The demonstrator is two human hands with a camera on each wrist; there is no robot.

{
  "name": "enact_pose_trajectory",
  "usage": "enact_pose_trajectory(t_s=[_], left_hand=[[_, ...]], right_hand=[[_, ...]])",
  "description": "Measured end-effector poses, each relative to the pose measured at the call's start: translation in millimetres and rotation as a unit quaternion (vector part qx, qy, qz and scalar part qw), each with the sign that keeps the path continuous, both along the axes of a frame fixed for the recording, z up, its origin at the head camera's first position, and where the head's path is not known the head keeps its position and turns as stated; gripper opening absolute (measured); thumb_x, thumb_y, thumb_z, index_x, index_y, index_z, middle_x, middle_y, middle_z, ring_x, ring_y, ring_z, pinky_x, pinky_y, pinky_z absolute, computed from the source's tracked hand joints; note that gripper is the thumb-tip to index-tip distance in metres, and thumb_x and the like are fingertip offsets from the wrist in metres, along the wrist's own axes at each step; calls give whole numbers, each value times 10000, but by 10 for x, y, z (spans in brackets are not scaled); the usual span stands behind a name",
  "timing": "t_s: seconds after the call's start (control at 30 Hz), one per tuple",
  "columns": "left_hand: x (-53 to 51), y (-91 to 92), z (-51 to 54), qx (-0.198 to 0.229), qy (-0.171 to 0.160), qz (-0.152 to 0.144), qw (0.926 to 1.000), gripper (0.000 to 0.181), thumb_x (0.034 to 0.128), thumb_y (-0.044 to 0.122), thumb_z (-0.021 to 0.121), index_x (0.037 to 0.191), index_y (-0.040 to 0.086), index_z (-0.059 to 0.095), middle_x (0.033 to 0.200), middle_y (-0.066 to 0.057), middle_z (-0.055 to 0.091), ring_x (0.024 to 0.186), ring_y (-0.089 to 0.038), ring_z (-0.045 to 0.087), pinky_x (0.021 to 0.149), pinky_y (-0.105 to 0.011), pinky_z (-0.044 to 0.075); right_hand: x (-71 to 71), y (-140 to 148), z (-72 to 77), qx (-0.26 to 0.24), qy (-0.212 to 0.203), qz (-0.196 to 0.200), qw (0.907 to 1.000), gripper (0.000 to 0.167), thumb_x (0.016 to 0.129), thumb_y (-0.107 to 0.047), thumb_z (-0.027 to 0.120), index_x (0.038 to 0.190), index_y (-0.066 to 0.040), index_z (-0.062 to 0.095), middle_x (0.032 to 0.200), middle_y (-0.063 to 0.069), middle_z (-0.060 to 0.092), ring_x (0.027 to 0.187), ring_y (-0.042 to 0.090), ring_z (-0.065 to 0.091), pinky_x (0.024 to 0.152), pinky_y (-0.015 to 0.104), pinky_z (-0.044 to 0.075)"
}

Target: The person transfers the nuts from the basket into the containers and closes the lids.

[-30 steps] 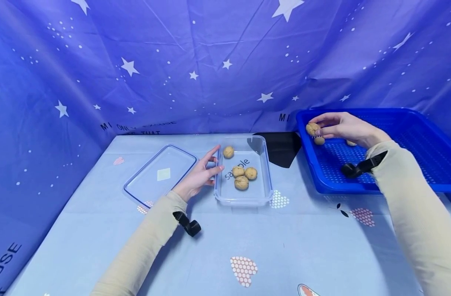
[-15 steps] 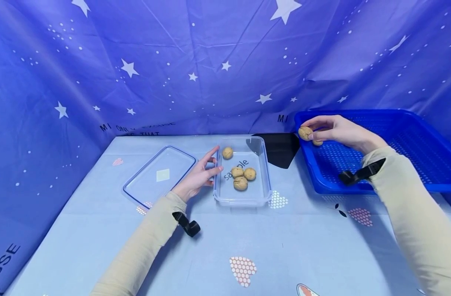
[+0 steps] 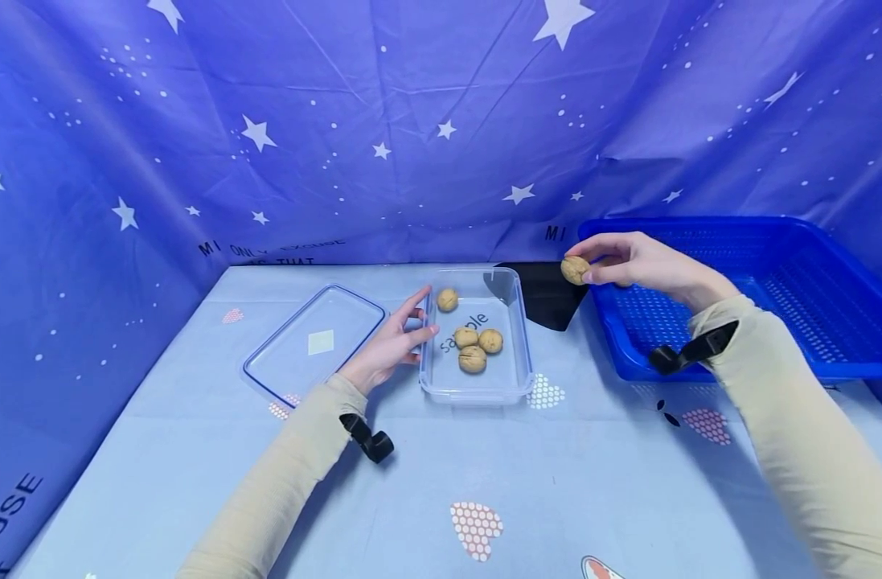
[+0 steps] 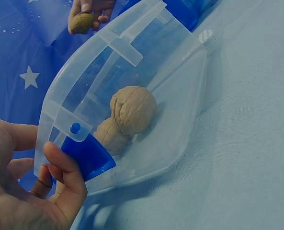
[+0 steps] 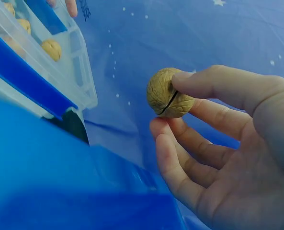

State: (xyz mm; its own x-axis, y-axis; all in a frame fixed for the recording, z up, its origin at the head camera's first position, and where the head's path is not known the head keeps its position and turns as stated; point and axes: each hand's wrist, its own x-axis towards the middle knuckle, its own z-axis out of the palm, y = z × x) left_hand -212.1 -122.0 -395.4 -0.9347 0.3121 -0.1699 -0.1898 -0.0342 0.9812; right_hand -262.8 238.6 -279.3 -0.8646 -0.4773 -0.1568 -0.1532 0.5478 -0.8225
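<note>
In the head view my right hand [image 3: 654, 264] pinches a walnut [image 3: 575, 270] just past the left rim of the blue basket [image 3: 744, 371]. The right wrist view shows thumb and fingertips on this walnut [image 5: 160, 96], which has a dark seam. My left hand [image 3: 384, 347] holds the left side of a clear container [image 3: 477, 396]; in the left wrist view, thumb and fingers [image 4: 67, 179] grip its wall by a blue clip [image 4: 91, 155]. Several walnuts [image 3: 473, 359] lie in the container, one apart near its back left corner.
A clear lid with a blue edge [image 3: 260, 384] lies left of the container. A black patch [image 3: 549, 293] is between container and basket. Another walnut [image 3: 624, 281] is partly hidden behind the right hand. A starry blue cloth [image 3: 383, 96] hangs behind the table.
My right hand has moved left with the walnut, from above the basket's inside to beyond its left rim. The left hand and container have stayed in place.
</note>
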Motion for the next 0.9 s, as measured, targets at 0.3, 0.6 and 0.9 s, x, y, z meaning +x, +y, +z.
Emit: enact_pose_trajectory(t_s=[0.3, 0.6, 0.9], left_hand=[[-1, -6, -5, -37, -8, -21, 10000, 728, 958, 13, 538, 1555, 261, 203, 1275, -168, 287, 795, -175, 433, 586, -272, 465], [-3, 8, -5, -59, 11, -34, 10000, 727, 957, 13, 536, 1553, 269, 207, 1275, -171, 285, 797, -175, 424, 586, -265, 456], [-1, 14, -11, -3, -3, -26, 10000, 728, 960, 7, 524, 1559, 245, 184, 1250, -158, 284, 799, -167, 416, 592, -271, 455]], right_hand=[[38, -196, -121, -122, 54, 415, 9990, 423, 922, -164, 669, 1324, -83, 564, 1238, 84, 594, 1116, 200, 540, 904, 299, 450], [87, -359, -198, -152, 5, 634, 9979, 429, 912, -153, 681, 1316, -62, 568, 1252, 93, 587, 1138, 227, 527, 948, 378, 436], [137, -561, -292, -388, -143, 1126, 9928, 422, 896, -48, 667, 1302, -6, 559, 1224, 140, 594, 1051, 244, 595, 887, 330, 493]])
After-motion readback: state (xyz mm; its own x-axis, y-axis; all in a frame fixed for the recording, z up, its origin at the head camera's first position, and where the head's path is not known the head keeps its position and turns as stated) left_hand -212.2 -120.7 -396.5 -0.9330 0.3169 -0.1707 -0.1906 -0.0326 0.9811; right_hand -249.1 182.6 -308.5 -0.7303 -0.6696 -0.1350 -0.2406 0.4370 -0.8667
